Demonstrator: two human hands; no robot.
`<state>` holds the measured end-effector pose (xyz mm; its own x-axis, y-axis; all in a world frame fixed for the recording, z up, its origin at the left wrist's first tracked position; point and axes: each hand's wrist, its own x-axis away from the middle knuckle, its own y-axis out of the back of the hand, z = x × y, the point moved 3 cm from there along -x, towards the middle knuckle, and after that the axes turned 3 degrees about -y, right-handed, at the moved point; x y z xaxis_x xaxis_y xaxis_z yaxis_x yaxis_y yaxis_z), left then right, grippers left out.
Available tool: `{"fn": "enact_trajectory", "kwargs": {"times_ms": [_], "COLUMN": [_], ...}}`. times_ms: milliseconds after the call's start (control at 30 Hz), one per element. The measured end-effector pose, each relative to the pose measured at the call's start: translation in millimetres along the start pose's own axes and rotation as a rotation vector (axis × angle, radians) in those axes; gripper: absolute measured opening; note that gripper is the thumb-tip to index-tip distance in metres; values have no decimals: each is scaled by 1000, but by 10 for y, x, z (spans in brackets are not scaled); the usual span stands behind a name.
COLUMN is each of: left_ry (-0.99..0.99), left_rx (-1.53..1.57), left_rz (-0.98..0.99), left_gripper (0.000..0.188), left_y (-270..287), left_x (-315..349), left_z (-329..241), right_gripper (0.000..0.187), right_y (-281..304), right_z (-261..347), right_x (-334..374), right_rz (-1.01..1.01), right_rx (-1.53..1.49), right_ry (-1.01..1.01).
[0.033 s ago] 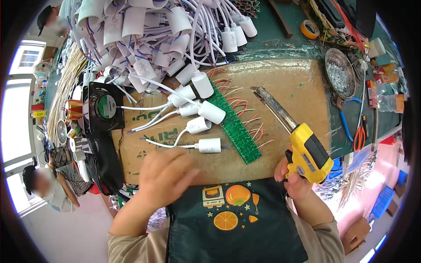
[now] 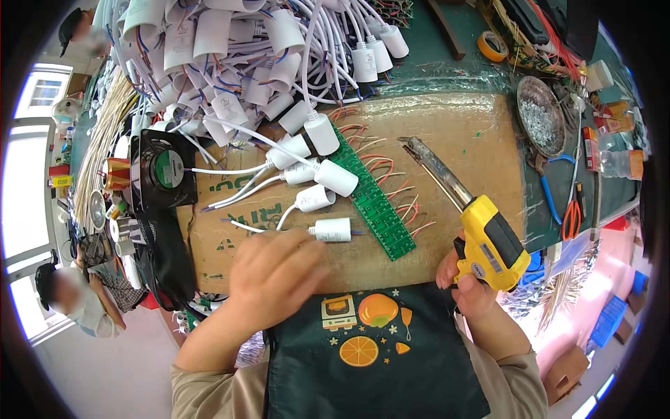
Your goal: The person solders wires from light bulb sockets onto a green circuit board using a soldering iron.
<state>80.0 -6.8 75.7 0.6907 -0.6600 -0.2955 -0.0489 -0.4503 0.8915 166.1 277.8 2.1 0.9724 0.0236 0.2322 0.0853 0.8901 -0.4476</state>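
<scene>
On the brown cardboard sheet [image 2: 447, 133] that covered the bench, a long green circuit board strip [image 2: 373, 199] lay at a slant, thin red and orange wire leads fanning off its right edge. Just beside its left edge lay several smooth white plastic cylinders [image 2: 335, 178], each trailing a white cable; the nearest, a small white cylinder [image 2: 331, 229], lay on its side just above the left hand [image 2: 276, 276]. That hand rested knuckles up on the cardboard with its fingers curled under, and whether it gripped anything could not be told. The right hand [image 2: 471, 290] was clenched around the yellow and black handle of a soldering gun [image 2: 485, 244], whose dull grey metal barrel pointed up and left across the cardboard, its tip well apart from the board.

A tangled heap of white cylinders and cables [image 2: 230, 56] crowded the far left of the bench, spilling toward the strip. A black square fan [image 2: 162, 170] stood at the left edge of the cardboard. To the right sat a round metal dish [image 2: 541, 115] of grey scraps, blue-handled pliers [image 2: 551, 192] and orange-handled scissors [image 2: 574, 213]. A roll of yellow tape [image 2: 493, 45] lay farther back. A dark green apron [image 2: 377, 349] with printed fruit shapes filled the foreground.
</scene>
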Motion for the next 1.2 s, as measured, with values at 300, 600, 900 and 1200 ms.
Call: {"fn": "enact_trajectory", "kwargs": {"times_ms": [300, 600, 900, 1200], "left_ry": [-165, -130, -68, -21], "left_rx": [-219, -135, -51, -67], "left_rz": [200, 121, 1, -192], "left_gripper": [39, 41, 38, 32], "left_y": [-320, -384, -550, -560], "left_x": [-301, -275, -180, -262], "left_z": [-120, -91, -30, -51], "right_gripper": [87, 88, 89, 43], "right_y": [49, 25, 6, 14], "right_z": [-43, -33, 3, 20], "right_x": [7, 11, 9, 136], "right_rz": [-27, -32, -59, 29], "right_rx": [-34, -22, 17, 44], "right_ry": [-39, -66, -74, -77]}}
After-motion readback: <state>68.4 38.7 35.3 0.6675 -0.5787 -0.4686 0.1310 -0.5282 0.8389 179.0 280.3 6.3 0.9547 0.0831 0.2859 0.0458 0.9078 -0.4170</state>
